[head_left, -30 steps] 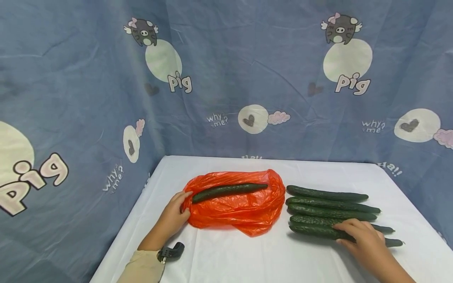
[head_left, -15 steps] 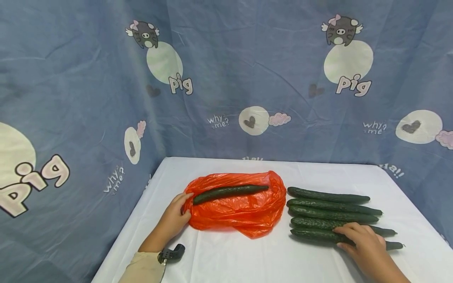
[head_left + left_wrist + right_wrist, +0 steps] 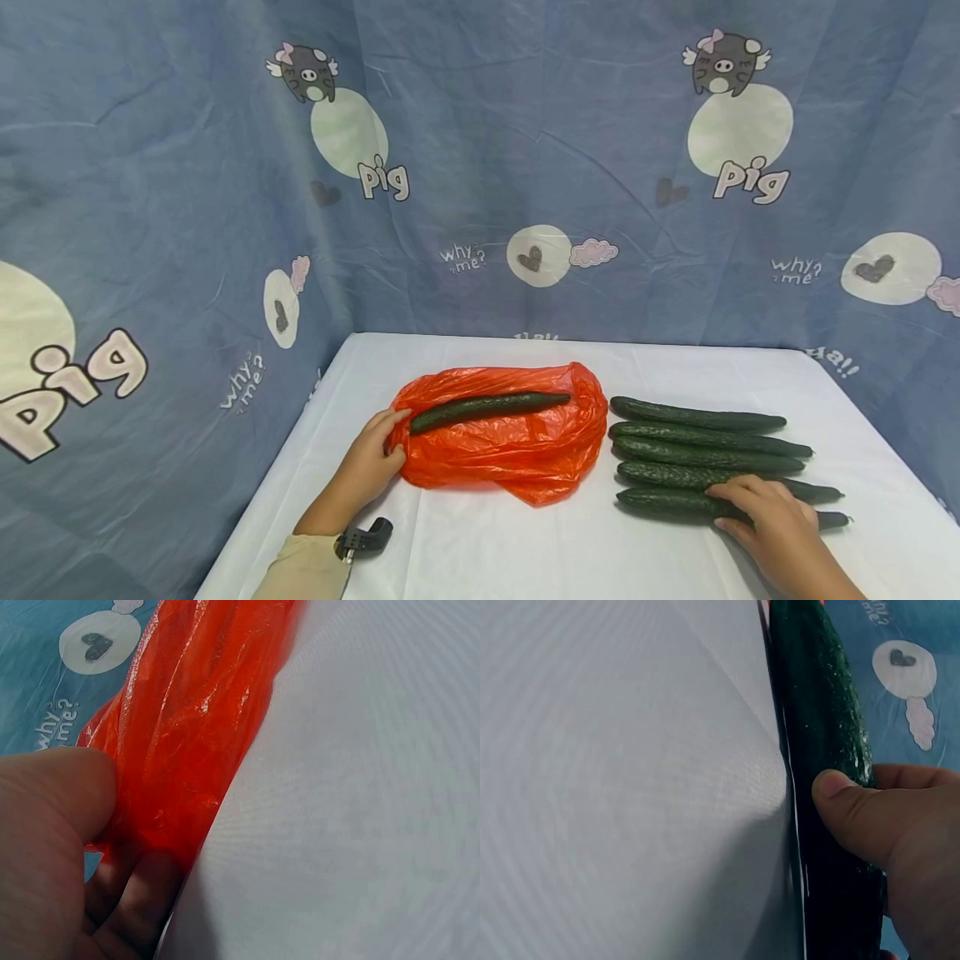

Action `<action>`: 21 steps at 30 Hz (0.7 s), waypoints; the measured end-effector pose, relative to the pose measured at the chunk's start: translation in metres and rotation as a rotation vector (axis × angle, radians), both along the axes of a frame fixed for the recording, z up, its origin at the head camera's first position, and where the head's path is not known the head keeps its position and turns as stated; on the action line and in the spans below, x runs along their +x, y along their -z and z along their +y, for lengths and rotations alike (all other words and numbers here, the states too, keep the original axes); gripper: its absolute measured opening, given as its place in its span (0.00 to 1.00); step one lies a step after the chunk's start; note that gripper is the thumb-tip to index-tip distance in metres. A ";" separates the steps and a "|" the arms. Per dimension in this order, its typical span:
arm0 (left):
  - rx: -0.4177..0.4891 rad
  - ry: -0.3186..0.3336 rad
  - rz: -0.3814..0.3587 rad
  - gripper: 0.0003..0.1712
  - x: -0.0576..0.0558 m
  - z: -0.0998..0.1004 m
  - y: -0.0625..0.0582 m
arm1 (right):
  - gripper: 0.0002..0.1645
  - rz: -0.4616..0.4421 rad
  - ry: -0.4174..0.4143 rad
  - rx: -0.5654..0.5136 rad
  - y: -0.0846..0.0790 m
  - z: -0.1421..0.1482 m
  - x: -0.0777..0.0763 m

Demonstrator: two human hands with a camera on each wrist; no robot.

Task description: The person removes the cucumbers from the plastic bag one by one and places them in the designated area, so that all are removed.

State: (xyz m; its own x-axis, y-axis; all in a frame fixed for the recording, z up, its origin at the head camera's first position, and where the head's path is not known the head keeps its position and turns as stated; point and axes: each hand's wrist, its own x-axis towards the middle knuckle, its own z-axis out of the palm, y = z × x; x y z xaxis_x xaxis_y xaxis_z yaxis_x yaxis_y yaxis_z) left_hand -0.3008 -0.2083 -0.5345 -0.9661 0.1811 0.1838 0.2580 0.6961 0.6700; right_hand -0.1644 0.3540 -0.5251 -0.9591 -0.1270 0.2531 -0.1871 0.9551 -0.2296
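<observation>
A thin red plastic bag [image 3: 517, 458] lies spread on the table, with one dark green cucumber [image 3: 487, 407] across it. At the bag's left edge my left hand [image 3: 367, 467] pinches the film; in the left wrist view the thumb [image 3: 67, 787] is outside while other fingers show darkly through the red. To the right, several cucumbers [image 3: 705, 454] lie side by side in a row. My right hand [image 3: 780, 525] grips the nearest cucumber [image 3: 663, 502], its thumb on the near side and fingers over the far side. That hand hides part of its right half.
White cloth [image 3: 495, 550] covers the table. Blue printed fabric [image 3: 465, 108] hangs behind it and along both sides. A black strap device [image 3: 365, 536] sits on the left wrist beside a beige sleeve [image 3: 303, 571].
The nearest cucumber has shifted very slightly, its left end coming a little closer to me under my right hand. My left hand and the bag stay put.
</observation>
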 end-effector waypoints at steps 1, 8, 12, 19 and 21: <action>0.000 -0.002 -0.004 0.35 0.000 0.000 0.000 | 0.24 0.007 -0.002 0.004 0.001 0.000 0.000; 0.000 0.002 0.002 0.35 -0.002 -0.001 -0.001 | 0.23 0.022 -0.007 -0.014 0.002 0.000 -0.002; 0.007 0.004 0.013 0.34 -0.004 -0.002 0.000 | 0.23 0.037 -0.018 -0.025 0.002 -0.001 -0.004; 0.017 0.011 -0.008 0.35 -0.001 -0.002 0.001 | 0.24 -0.080 -0.005 -0.018 -0.002 -0.002 -0.005; 0.016 0.015 0.002 0.34 -0.001 -0.002 0.001 | 0.26 -0.104 0.007 -0.020 -0.003 -0.002 -0.004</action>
